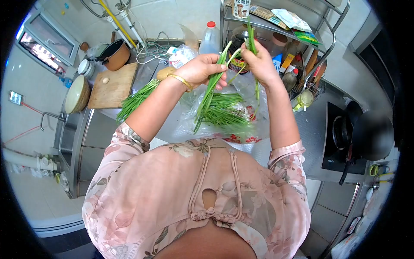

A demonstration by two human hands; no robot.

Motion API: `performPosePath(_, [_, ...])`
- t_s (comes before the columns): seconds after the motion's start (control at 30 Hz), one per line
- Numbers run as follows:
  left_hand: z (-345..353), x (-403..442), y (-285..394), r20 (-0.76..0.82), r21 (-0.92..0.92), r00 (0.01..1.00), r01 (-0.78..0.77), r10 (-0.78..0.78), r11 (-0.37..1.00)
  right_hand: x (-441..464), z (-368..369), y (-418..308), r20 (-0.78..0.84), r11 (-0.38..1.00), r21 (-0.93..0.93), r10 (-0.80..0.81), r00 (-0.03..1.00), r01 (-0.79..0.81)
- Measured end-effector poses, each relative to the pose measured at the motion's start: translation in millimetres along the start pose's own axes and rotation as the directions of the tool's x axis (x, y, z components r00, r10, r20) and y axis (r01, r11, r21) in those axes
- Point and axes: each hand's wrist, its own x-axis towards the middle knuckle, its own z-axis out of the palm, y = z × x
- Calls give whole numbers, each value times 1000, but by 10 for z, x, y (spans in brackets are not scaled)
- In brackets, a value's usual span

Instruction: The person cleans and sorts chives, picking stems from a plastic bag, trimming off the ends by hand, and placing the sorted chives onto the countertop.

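Observation:
My left hand (206, 72) is closed around a few green chives (205, 105), whose leaves hang down and whose pale ends point up. To its right, my right hand (260, 64) pinches more chives (250, 35), some sticking up past the fingers and some dangling below. Between the two hands, pale stalk ends come close together. Below them a loose pile of chives (224, 108) lies on a see-through plastic bag (258, 131) with red print. Another bunch of chives (137, 101) rests on the counter, partly hidden behind my left forearm.
At the left are a wooden cutting board (113, 88) with a small pale item on it, a bowl (77, 94) and a pot (116, 56). A metal rack (280, 29) with jars and bottles stands behind my right hand. A wok (371, 134) sits on the stove (330, 146) at right.

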Motion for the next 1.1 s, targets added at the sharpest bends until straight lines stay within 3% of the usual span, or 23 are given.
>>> performPosePath(0.1, [-28,-9,-2,49,-25,999,12,-11,1000,71,-207,105,-133,990,-140,-48,990,29])
performPosePath(0.2, [-60,16,-23,92,-116,996,-4,15,993,60,-346,86,-207,997,76,-11,978,27])
performPosePath(0.43, [-37,22,-25,113,-196,993,51,-29,979,9,-486,111,-338,940,335,63,939,58])
performPosePath(0.47, [-31,24,-29,90,-162,996,28,-14,986,10,-533,155,-288,918,395,89,954,34])
performPosePath(0.6, [-31,74,-94,42,-82,999,-7,11,997,-34,-369,124,-107,954,296,85,991,-49])
performPosePath(0.73, [-4,104,-68,0,-222,998,-62,64,973,-42,-142,157,-61,933,335,161,985,-131])
performPosePath(0.8, [-31,102,-57,-19,-204,997,-72,69,976,-23,-77,176,18,951,280,130,991,-130])
performPosePath(0.9, [-15,77,-31,-55,-159,996,-77,69,984,26,65,115,7,975,154,163,987,-162])
performPosePath(1.1, [6,82,-18,-91,-33,991,-102,98,994,145,273,37,98,971,134,187,977,-199])
